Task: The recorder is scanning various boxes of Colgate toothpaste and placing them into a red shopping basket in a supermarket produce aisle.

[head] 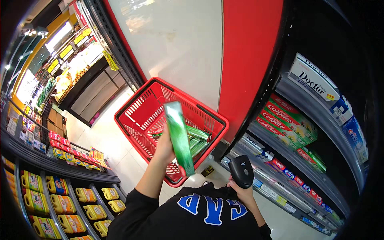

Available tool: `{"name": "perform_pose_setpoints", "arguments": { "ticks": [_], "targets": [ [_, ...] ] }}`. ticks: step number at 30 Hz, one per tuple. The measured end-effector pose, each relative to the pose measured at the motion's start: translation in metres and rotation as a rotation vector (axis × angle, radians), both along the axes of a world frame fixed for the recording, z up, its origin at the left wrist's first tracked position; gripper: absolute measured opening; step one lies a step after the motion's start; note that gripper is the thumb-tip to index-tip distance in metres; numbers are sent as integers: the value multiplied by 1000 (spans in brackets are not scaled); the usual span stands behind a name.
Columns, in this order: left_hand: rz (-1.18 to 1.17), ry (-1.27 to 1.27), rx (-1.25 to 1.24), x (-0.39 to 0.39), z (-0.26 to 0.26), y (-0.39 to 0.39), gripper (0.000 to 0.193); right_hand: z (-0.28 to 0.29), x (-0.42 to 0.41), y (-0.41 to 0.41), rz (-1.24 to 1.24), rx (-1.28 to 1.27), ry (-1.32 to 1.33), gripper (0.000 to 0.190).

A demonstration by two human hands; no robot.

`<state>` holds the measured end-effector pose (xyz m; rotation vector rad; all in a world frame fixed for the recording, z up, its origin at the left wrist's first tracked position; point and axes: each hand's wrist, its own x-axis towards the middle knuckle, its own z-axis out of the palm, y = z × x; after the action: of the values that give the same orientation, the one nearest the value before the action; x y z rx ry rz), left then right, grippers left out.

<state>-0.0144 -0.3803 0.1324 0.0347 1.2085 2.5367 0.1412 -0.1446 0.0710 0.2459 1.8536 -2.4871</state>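
Observation:
A long green toothpaste box (181, 139) is in my left hand (164, 147), held over a red plastic shopping basket (136, 103) with black handles. Several more green toothpaste boxes (198, 133) lie at the bottom of the basket, partly hidden behind the held one. My right hand (239, 189) grips a black handheld barcode scanner (242, 172) close to my chest, at the right. The scanner's handle is mostly hidden from this angle.
Shelves at the right hold stacked Colgate boxes (279, 120) and a Doctor toothpaste carton (315, 79). Yellow detergent jugs (63, 204) fill a rack at lower left. A white and red panel (186, 39) stands beyond the basket. A produce stand (93, 90) is at upper left.

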Motion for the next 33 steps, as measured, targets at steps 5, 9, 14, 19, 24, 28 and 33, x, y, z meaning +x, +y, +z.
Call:
{"name": "perform_pose_setpoints", "arguments": {
  "ticks": [5,9,14,19,24,28,33],
  "targets": [
    [-142,416,-531,51,-6,36,43,40,0,11,270,207,204,42],
    [-209,460,-481,62,-8,63,41,45,0,12,200,246,105,61],
    [-254,446,-562,60,-9,75,39,35,17,28,189,39,134,51],
    [-195,393,-495,61,-8,82,46,12,38,44,-31,-147,29,39],
    [-313,651,-729,82,29,123,43,-18,63,75,-215,-147,37,20],
    [-384,853,-709,82,33,179,43,-30,92,109,-333,-140,-4,19],
    [-316,1217,-793,104,64,269,48,-22,159,155,-492,-109,-80,20]
  ]
}}
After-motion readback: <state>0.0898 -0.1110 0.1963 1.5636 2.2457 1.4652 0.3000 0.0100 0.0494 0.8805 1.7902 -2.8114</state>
